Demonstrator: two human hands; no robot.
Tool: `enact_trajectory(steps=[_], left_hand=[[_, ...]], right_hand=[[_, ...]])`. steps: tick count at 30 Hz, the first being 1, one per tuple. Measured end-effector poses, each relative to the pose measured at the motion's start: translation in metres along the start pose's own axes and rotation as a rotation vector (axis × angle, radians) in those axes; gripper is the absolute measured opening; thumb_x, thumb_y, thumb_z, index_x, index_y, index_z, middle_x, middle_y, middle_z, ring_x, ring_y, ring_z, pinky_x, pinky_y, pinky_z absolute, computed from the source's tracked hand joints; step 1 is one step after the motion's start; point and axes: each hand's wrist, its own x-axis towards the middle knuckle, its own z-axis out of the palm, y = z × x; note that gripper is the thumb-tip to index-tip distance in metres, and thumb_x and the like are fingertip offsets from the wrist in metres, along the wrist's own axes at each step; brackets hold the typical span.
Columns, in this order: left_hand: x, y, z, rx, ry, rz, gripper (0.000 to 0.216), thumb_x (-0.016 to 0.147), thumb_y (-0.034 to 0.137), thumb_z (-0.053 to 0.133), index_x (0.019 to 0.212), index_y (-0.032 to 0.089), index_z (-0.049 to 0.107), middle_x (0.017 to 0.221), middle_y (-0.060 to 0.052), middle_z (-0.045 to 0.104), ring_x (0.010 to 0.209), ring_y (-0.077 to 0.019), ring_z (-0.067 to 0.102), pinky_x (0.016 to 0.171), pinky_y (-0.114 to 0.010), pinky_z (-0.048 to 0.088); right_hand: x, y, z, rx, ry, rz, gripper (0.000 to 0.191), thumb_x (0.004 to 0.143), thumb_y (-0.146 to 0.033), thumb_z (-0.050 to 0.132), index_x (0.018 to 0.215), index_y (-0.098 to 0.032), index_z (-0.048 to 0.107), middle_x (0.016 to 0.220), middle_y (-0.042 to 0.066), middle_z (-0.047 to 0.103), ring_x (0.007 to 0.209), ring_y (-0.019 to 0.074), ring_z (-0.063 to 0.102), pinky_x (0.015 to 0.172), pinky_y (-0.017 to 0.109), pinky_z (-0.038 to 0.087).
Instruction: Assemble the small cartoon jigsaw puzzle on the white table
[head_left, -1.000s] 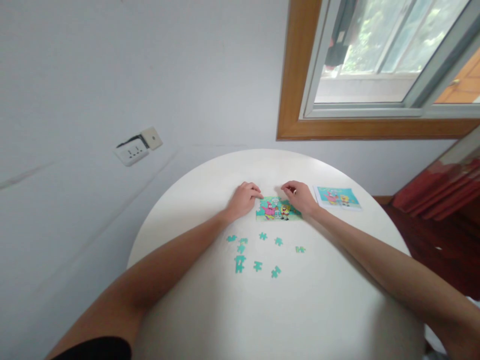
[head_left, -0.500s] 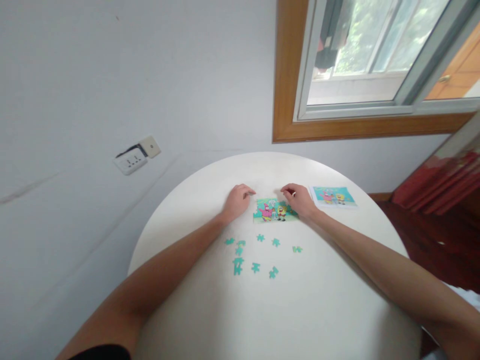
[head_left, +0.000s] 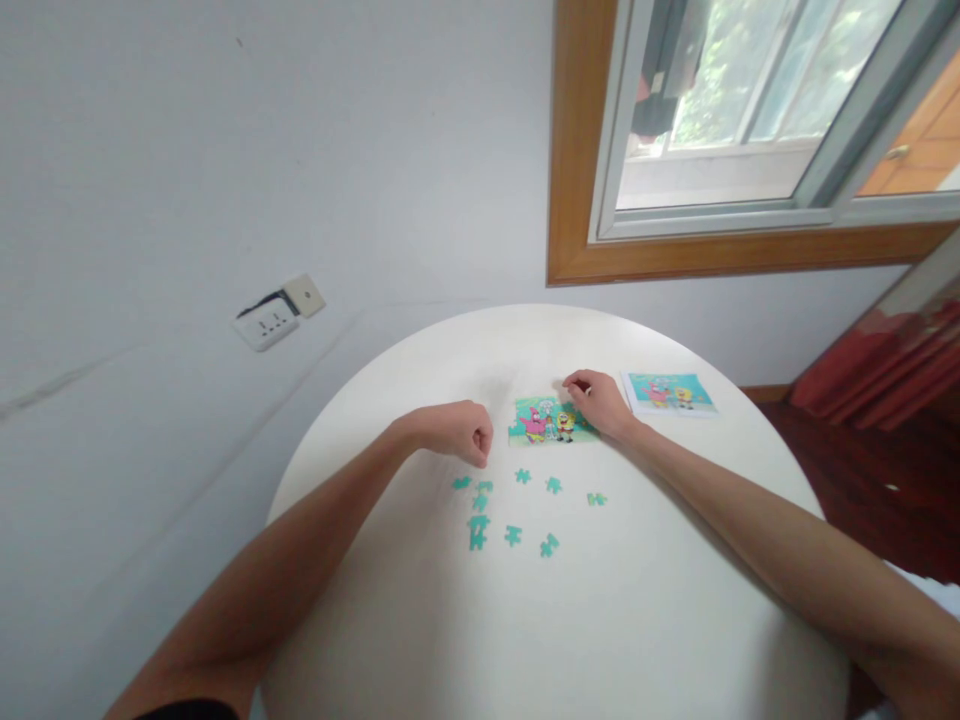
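Note:
My left hand (head_left: 457, 432) hovers just above the loose jigsaw pieces (head_left: 480, 502), left of the partly assembled jigsaw puzzle (head_left: 536, 425). Its fingers curl inward with the tips close together, and I cannot make out anything in them. The puzzle shows a pink, a pale and a yellow cartoon figure on a green-blue ground. At its right side rests my right hand (head_left: 598, 400), covering part of that side. Its thumb and forefinger are pinched near the top edge; whether a piece is between them is too small to tell. Several green pieces lie scattered below the puzzle.
A printed reference picture (head_left: 671, 393) with the same figures lies right of my right hand. The round white table (head_left: 637, 620) meets the wall at the back. A wall socket (head_left: 266, 323) is at the left, and a wood-framed window (head_left: 574, 262) at the upper right.
My left hand has left the puzzle's upper left corner and come nearer, down toward the loose pieces, its fingers now curled downward. My right hand stays by the puzzle. The pieces have not visibly moved.

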Motion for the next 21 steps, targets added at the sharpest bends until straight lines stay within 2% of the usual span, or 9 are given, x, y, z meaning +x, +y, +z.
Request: enact_trajectory(steps=[4,10,15,21], left_hand=[[0.005,0.004,0.007,0.007,-0.084,0.128,0.006,0.067,0.010,0.072,0.069,0.016,0.074,0.063,0.001,0.069,0.061,-0.0116,0.062,0.057,-0.019,0.041],[0.011,0.004,0.010,0.029,-0.080,0.262,0.012,0.065,0.007,0.077,0.072,0.015,0.072,0.067,0.002,0.066,0.063,-0.0110,0.059,0.061,-0.019,0.042],[0.013,0.003,0.016,0.030,-0.114,0.276,0.021,0.060,0.007,0.081,0.074,0.016,0.069,0.067,0.004,0.063,0.062,-0.0106,0.057,0.058,-0.018,0.039],[0.017,-0.004,0.016,0.027,-0.079,0.242,0.017,0.067,0.010,0.079,0.081,0.015,0.069,0.073,0.001,0.065,0.068,-0.0117,0.060,0.063,-0.019,0.042]], right_hand=[[0.000,0.002,0.000,-0.007,-0.005,0.000,0.021,0.084,-0.017,0.052,0.088,-0.016,0.073,0.081,0.007,0.072,0.072,0.0179,0.062,0.072,0.029,0.045],[0.000,0.002,0.000,-0.015,-0.012,0.007,0.021,0.083,-0.015,0.052,0.087,-0.016,0.073,0.082,0.007,0.073,0.073,0.0183,0.063,0.073,0.029,0.045],[0.001,-0.002,-0.001,-0.021,-0.025,0.006,0.022,0.082,-0.012,0.052,0.088,-0.015,0.073,0.084,0.008,0.073,0.076,0.0183,0.064,0.075,0.029,0.046],[0.001,0.001,0.001,-0.008,-0.029,-0.002,0.022,0.081,-0.010,0.052,0.087,-0.016,0.073,0.085,0.007,0.073,0.075,0.0173,0.063,0.076,0.028,0.046]])
